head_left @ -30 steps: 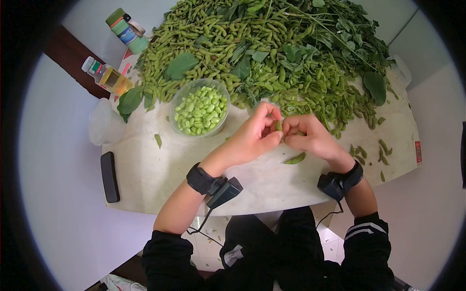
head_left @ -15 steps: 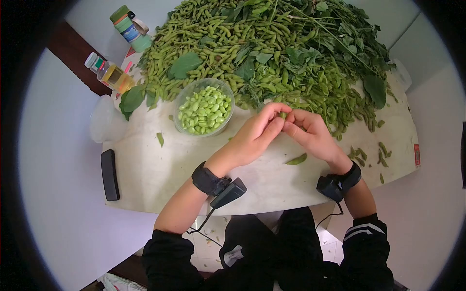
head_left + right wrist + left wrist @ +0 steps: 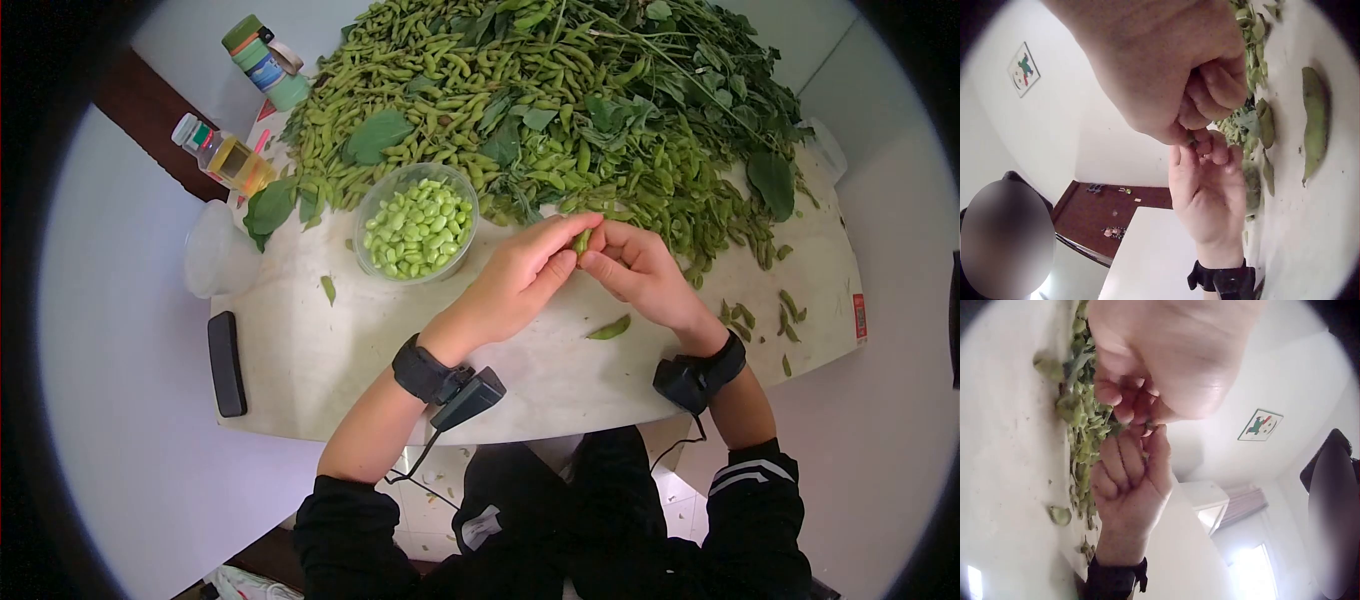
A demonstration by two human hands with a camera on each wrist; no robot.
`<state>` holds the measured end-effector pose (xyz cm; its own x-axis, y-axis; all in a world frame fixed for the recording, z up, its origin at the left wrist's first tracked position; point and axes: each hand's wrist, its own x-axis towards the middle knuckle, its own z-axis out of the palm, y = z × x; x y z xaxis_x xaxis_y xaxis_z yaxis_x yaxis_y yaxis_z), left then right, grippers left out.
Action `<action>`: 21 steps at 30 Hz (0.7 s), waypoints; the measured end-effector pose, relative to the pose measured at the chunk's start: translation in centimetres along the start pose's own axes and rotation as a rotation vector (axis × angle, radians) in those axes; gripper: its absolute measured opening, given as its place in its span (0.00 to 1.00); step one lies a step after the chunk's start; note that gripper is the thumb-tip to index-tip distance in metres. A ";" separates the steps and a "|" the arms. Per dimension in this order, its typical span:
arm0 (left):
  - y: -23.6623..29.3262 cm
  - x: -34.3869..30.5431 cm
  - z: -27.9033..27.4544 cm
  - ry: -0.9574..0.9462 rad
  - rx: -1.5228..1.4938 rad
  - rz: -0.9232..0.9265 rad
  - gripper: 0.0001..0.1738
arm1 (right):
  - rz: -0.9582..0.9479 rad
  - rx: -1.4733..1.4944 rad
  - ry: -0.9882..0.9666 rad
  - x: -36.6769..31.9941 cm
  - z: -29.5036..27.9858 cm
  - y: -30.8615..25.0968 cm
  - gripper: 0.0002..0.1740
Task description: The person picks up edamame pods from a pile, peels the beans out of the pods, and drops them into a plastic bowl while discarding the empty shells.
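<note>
Closest in, well below the bowl (image 3: 362, 215) of shelled beans (image 3: 415, 228): black sleeves (image 3: 350, 520), then a black wrist band with a small camera (image 3: 465, 395) on each forearm. Below and left of the bowl, near the table (image 3: 320, 390) edge: a black phone (image 3: 226, 363), lying flat. Below and right of the bowl: one loose pod (image 3: 609, 327), flat on the tabletop under the hands.

Just right of the bowl and raised above the tabletop: left hand (image 3: 520, 285) and right hand (image 3: 640, 275), meeting fingertip to fingertip. Between them, level with the bowl's middle: a single green pod (image 3: 581, 241), roughly upright, pinched from both sides. Left thumb and forefinger closed on one side of it, right thumb and forefinger on the other, remaining fingers of both hands curled in behind. From the wrist cameras, only a sliver of that pod visible between the fingertips.

Far right of the bowl: a scatter of small shells (image 3: 790, 305) near the table's end. Left of the bowl, at the table's edge: a clear plastic container (image 3: 215, 255).

Behind the bowl and spreading right of it: a large heap of pods, stalks and leaves (image 3: 520, 90), its front edge against the bowl's far rim. Up and left of the bowl, beside the heap: a bottle of yellow liquid (image 3: 222, 153) on its side, and farthest off a green-capped jar (image 3: 264, 62).
</note>
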<state>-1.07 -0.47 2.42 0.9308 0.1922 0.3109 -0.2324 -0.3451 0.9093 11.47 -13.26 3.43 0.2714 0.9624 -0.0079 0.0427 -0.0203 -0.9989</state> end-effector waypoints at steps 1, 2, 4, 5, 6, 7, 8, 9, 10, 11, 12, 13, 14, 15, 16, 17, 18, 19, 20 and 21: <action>0.0 0.0 0.0 0.016 0.056 0.034 0.20 | 0.000 0.000 0.000 0.0 0.0 0.0 0.07; 0.1 0.1 0.1 0.016 0.056 0.035 0.20 | -0.006 -0.002 0.004 0.0 0.1 0.0 0.07; 0.4 0.1 0.1 0.050 0.211 0.120 0.21 | -0.011 -0.003 0.007 0.0 0.2 0.1 0.07; 0.5 0.1 0.2 0.050 0.211 0.120 0.21 | -0.007 0.032 0.002 0.0 0.3 0.1 0.07; 0.6 0.1 0.2 0.053 0.247 0.131 0.21 | -0.003 0.068 -0.003 0.1 0.3 0.2 0.07; 0.7 0.1 0.2 0.056 0.282 0.141 0.21 | -0.003 0.068 -0.003 0.1 0.3 0.3 0.07; 0.7 0.1 0.2 0.056 0.282 0.141 0.21 | 0.017 0.036 -0.005 0.1 0.2 0.4 0.07; 0.6 0.0 0.2 0.039 0.280 0.103 0.21 | 0.036 0.003 -0.007 0.2 0.1 0.5 0.07; 0.5 0.0 0.2 0.022 0.279 0.065 0.22 | 0.036 0.003 -0.008 0.2 0.1 0.6 0.07; 0.4 0.0 0.2 0.023 0.279 0.065 0.22 | 0.050 -0.001 -0.001 0.3 0.1 0.7 0.07; 0.1 0.0 0.4 0.037 0.269 0.081 0.23 | 0.065 -0.005 0.005 0.3 0.2 0.8 0.07; -0.2 0.0 0.6 0.050 0.258 0.097 0.23 | 0.066 -0.004 0.006 0.4 0.2 1.0 0.07; -0.4 0.0 0.8 0.049 0.257 0.096 0.23 | 0.085 -0.010 0.014 0.4 0.2 1.2 0.07; -0.5 -0.1 1.0 0.057 0.281 0.099 0.23 | 0.104 -0.016 0.021 0.4 0.2 1.3 0.07; -0.5 -0.1 1.1 0.064 0.304 0.102 0.23 | 0.103 -0.016 0.022 0.4 0.3 1.3 0.07; -0.6 -0.1 1.3 0.063 0.304 0.102 0.23 | 0.110 -0.022 0.034 0.4 0.4 1.2 0.08; -0.6 -0.2 1.4 0.082 0.300 0.097 0.23 | 0.118 -0.029 0.046 0.3 0.4 1.1 0.08; -0.6 -0.2 1.5 0.101 0.296 0.092 0.23 | 0.117 -0.029 0.047 0.3 0.5 1.2 0.08; -0.5 -0.3 1.6 0.100 0.296 0.092 0.23 | 0.120 -0.037 0.049 0.3 0.5 1.3 0.08; -0.4 -0.4 1.7 0.105 0.301 0.064 0.23 | 0.123 -0.046 0.051 0.4 0.5 1.4 0.09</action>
<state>-0.82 -1.99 1.46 0.8793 0.2492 0.4060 -0.1813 -0.6130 0.7690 11.13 -12.80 2.04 0.3256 0.9370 -0.1265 0.0497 -0.1506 -0.9873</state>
